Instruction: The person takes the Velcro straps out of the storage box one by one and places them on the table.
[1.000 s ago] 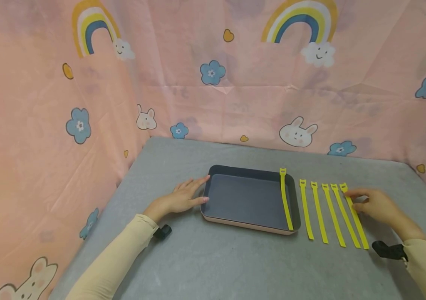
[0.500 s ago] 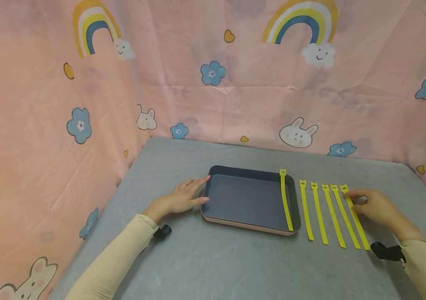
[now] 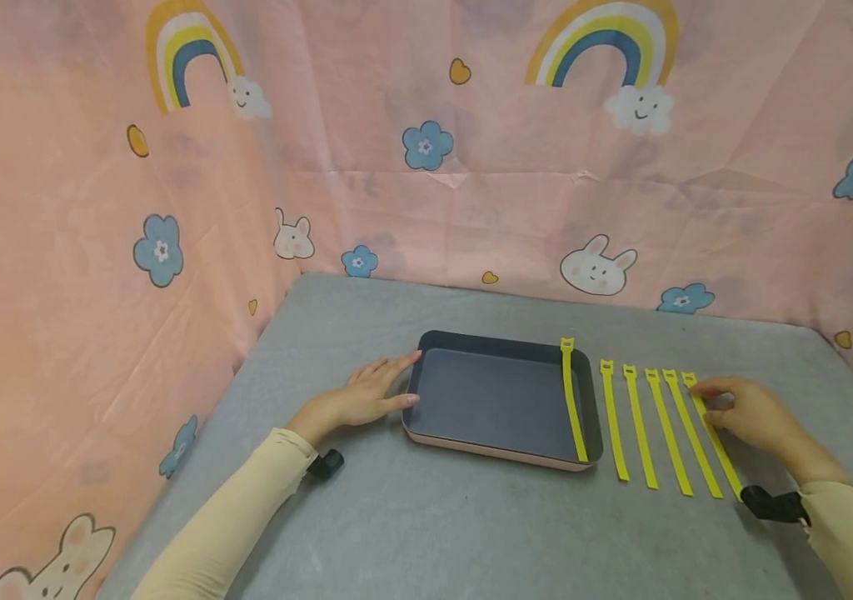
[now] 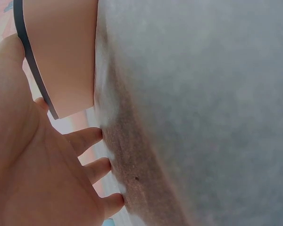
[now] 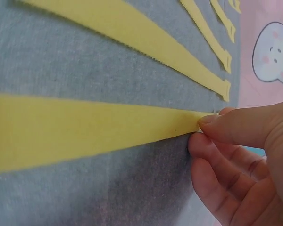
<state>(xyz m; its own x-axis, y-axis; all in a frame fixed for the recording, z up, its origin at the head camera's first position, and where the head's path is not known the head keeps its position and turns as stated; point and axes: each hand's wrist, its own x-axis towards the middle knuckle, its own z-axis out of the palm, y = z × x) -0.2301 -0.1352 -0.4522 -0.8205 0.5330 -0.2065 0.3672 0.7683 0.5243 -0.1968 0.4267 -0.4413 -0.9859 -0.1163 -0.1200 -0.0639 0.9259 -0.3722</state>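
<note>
In the head view, my right hand (image 3: 752, 417) pinches the rightmost yellow hook-and-loop cable tie (image 3: 723, 454) near its slotted head. The right wrist view shows my thumb on top of this tie (image 5: 85, 129) and a fingertip at its edge. My left hand (image 3: 355, 404) rests with fingers spread at the left rim of a shallow baking tray (image 3: 486, 404), dark inside and pink outside. The left wrist view has my thumb against the rim of the tray (image 4: 61, 61) and several fingertips down by the table. Another yellow tie (image 3: 574, 408) lies inside the tray along its right side.
Several more yellow ties (image 3: 640, 429) lie side by side between the tray and my right hand. Grey cloth (image 3: 434, 533) covers the table. Pink printed curtains (image 3: 366, 208) stand behind and to the left.
The rightmost tie has turned slightly, its head a little nearer me and its tail further right, with my right hand at it. My left hand and the tray stay put.
</note>
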